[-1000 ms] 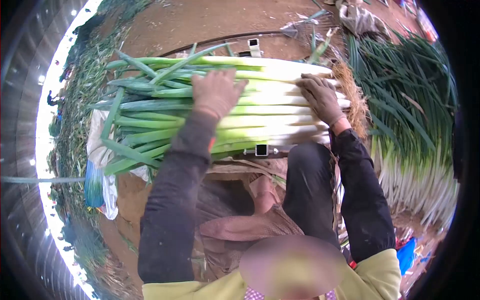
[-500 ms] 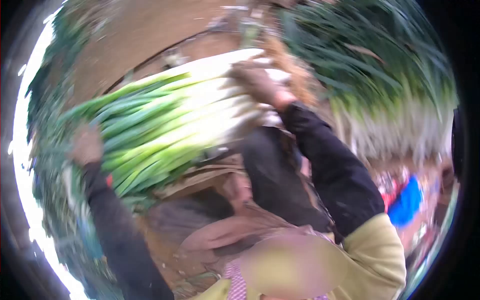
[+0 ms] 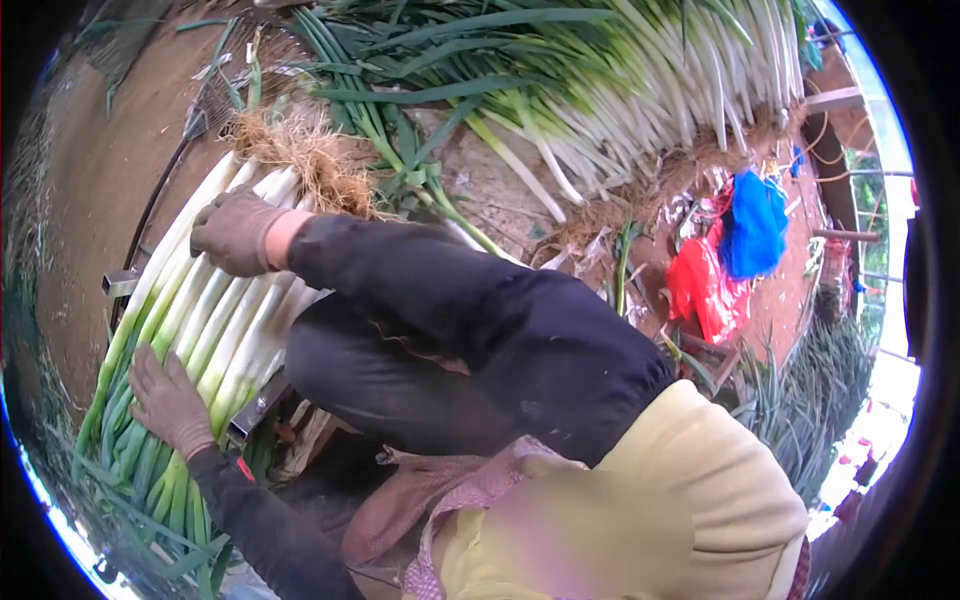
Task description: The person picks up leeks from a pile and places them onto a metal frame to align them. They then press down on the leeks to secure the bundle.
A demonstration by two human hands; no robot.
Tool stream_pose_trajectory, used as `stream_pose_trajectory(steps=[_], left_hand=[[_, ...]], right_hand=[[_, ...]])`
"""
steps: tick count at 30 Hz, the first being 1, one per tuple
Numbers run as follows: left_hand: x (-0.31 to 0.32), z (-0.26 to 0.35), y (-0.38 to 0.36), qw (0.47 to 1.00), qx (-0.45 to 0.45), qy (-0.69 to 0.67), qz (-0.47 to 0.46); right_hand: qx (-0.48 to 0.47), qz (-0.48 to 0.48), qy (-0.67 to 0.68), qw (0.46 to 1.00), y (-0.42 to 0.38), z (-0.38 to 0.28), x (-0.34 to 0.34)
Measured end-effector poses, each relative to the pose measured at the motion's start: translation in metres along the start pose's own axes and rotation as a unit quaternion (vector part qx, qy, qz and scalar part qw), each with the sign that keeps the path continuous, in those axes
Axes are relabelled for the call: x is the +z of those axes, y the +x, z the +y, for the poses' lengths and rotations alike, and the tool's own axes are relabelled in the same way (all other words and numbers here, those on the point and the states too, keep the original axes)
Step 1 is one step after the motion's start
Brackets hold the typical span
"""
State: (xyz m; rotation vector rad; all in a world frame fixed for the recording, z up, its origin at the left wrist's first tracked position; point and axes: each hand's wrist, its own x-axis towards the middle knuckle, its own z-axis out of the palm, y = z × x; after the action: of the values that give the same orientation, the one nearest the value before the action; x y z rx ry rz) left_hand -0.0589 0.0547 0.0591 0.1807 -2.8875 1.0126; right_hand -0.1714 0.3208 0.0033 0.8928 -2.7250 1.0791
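A row of thick green onions lies side by side, white ends toward the top and green leaves toward the lower left. Their stringy brown roots fan out at the upper end. My gloved left hand rests flat across the stalks where white turns to green, fingers spread. Over the white shanks near the roots, my gloved right hand has its fingers bent and pressed together on the stalks; its fingertips are partly hidden. Square metal bar ends show beside the row.
A large heap of green onions covers the ground at the upper right, roots facing down. Red plastic bag and blue plastic bag lie to the right. More green leaves are piled at the far right. My bent knee is close beside the row.
The view has swung round and sharpened. The row now runs steeply down the left side instead of across the middle. My left hand has moved from the leaves nearer the white shanks.
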Motion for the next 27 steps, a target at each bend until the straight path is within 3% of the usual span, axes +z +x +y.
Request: stream_pose_trajectory(steps=[4, 6, 7, 8, 9, 10, 11, 12, 14, 16, 17, 21, 25, 27], left_hand=[[-0.014, 0.007, -0.001, 0.999, -0.033, -0.009, -0.033], [-0.009, 0.005, -0.003, 0.999, -0.021, -0.013, -0.021], [-0.007, 0.003, -0.002, 1.000, -0.019, -0.013, -0.017], [-0.004, 0.001, -0.002, 1.000, -0.018, -0.012, -0.014], [-0.003, 0.000, -0.004, 1.000, -0.010, -0.023, 0.000], [-0.002, -0.001, -0.005, 0.999, -0.001, -0.034, 0.014], [-0.001, -0.002, -0.005, 0.999, 0.007, -0.043, 0.029], [0.000, -0.003, -0.005, 0.998, 0.012, -0.058, 0.033], [0.001, -0.007, -0.005, 0.995, 0.020, -0.085, 0.041], [0.005, -0.009, -0.007, 0.995, 0.025, -0.076, 0.057], [0.006, -0.008, -0.007, 0.994, 0.031, -0.075, 0.067], [0.007, -0.010, -0.006, 0.991, 0.042, -0.102, 0.075], [0.003, -0.008, -0.004, 0.991, 0.038, -0.112, 0.071], [0.002, -0.007, -0.004, 0.990, 0.032, -0.120, 0.067]], right_hand=[[-0.034, 0.158, 0.033, 0.986, -0.077, -0.004, -0.083], [0.033, 0.251, 0.032, 0.967, -0.129, 0.037, -0.092], [0.133, 0.186, 0.017, 0.973, -0.160, 0.069, -0.092], [0.227, 0.221, 0.061, 0.947, -0.189, 0.105, -0.082], [0.337, 0.183, 0.042, 0.923, -0.222, 0.150, -0.074], [0.358, 0.157, -0.022, 0.920, -0.263, 0.206, -0.054], [0.434, 0.099, -0.104, 0.889, -0.307, 0.256, -0.034], [0.578, 0.000, -0.111, 0.808, -0.315, 0.251, -0.053], [0.577, 0.017, -0.190, 0.794, -0.376, 0.302, -0.027], [0.656, -0.038, -0.180, 0.732, -0.396, 0.314, -0.016], [0.649, -0.040, -0.223, 0.726, -0.404, 0.317, -0.003], [0.588, -0.142, -0.189, 0.773, -0.376, 0.281, -0.015], [0.557, -0.080, -0.132, 0.816, -0.375, 0.263, 0.004], [0.609, -0.050, -0.117, 0.783, -0.362, 0.242, 0.005]])
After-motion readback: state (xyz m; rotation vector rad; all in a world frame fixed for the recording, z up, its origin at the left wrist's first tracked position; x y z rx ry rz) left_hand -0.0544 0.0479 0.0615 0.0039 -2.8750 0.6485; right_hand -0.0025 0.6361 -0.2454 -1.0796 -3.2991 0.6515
